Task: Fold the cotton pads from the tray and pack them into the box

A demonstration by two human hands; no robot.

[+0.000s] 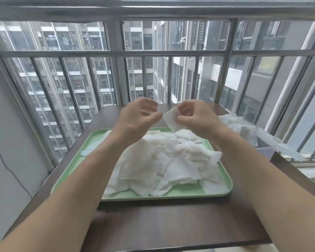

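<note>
Folding job at dark wood table [171,224]: green tray [71,171] nearest, heaped w/ loose cotton pads [162,164]. Risk, by judgement: single pad [171,119] gripped by one hand only, could sag or unfold before crease set; forearms over heap could drag pads off tray. Above tray's far rim, right hand [198,117] raised, thumb & fingers pinching pad. Left hand [136,115] alongside, fingers loosely curled, nothing gripped, thumb just beside pad's edge. Clear box [262,142] farther right, some pads inside. Window bars [169,79], tower blocks beyond.
</note>
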